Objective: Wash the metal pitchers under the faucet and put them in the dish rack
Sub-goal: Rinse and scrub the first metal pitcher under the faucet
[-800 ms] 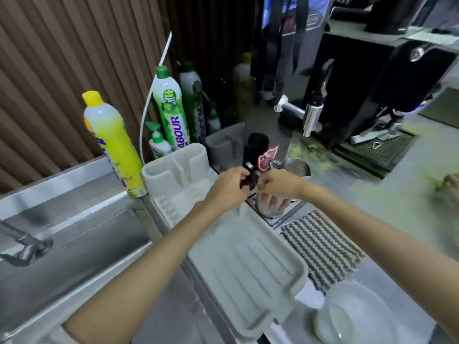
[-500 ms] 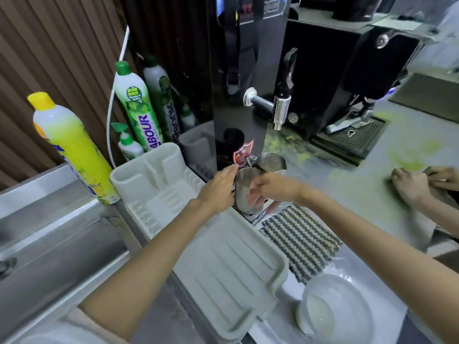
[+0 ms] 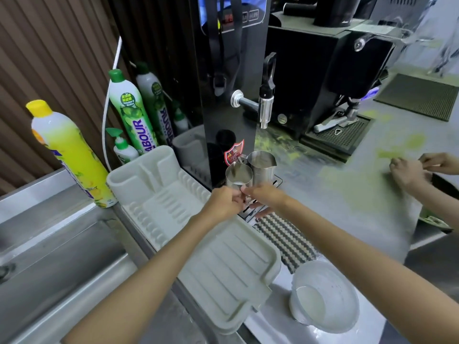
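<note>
Now both pitchers stand upright, touching, on the worktop drip grate: the near pitcher at the left hand's twelve o'clock, the far pitcher beyond the right hand. Each grip looks clenched at a handle, though I cannot tell for certain. Dish rack and sink lie toward eight o'clock, with clear room.

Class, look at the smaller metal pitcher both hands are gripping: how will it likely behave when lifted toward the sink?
The smaller metal pitcher looks rigid polished steel, so probably stiff but slippery if wet. White liquid shows inside, so tilting may spill it. The left hand and right hand meet at its base, suggesting it is light enough to carry easily.
</note>
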{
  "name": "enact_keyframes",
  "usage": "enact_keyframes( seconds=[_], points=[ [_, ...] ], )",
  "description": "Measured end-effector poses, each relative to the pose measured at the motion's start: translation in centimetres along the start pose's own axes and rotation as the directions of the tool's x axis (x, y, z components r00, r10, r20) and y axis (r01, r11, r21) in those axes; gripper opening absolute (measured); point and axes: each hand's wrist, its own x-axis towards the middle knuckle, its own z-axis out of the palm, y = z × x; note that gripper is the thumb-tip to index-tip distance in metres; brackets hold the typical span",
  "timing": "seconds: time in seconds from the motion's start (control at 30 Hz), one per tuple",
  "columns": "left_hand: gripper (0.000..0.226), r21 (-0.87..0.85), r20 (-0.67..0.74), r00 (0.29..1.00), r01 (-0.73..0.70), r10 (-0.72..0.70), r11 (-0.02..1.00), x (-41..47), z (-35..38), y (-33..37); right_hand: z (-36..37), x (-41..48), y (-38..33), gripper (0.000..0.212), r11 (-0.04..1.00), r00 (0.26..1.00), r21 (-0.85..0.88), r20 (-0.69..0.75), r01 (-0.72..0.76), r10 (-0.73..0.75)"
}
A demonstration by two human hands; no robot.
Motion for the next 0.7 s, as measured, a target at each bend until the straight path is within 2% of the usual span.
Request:
enact_keyframes(
  seconds=[0.1,0.2,0.3,0.37,0.43,0.57,0.7],
  points=[
    [0.028,-0.087,-0.078,0.997,0.018,-0.025,0.996,-0.3,0.2,-0.4,0.1,0.7,0.5,0.014,0.991,1.000,0.131,0.000,0.006,-0.006],
    [0.032,-0.266,-0.241,0.962,0.064,-0.131,0.962,-0.3,-0.7,-0.8,-0.1,1.2,0.9,0.019,0.985,0.999,0.171,-0.042,0.028,-0.021],
    [0.071,-0.468,-0.117,0.976,0.109,-0.183,0.877,0.2,-1.6,-1.2,-0.6,0.8,0.8,0.023,0.986,0.996,0.144,-0.054,0.085,-0.078],
    [0.091,-0.504,-0.059,0.984,0.117,-0.169,0.856,0.0,-2.0,-1.7,-1.1,0.0,0.1,0.022,0.984,0.992,0.128,-0.011,0.124,-0.124],
    [0.091,-0.547,-0.088,0.986,0.071,-0.142,0.834,-0.6,-2.6,-2.3,-1.3,-1.0,-1.0,0.021,0.980,0.983,0.117,0.060,0.163,-0.171],
    [0.072,-0.602,-0.233,0.964,-0.041,-0.126,0.798,-3.4,-4.4,-3.9,0.0,-2.7,-3.9,0.016,0.972,0.961,0.035,0.147,0.231,-0.234],
    [0.085,-0.559,-0.404,0.892,-0.065,-0.204,0.826,-7.1,-6.2,-6.4,4.4,-3.1,-6.5,0.018,0.954,0.933,-0.044,0.223,0.298,-0.281]
  ],
)
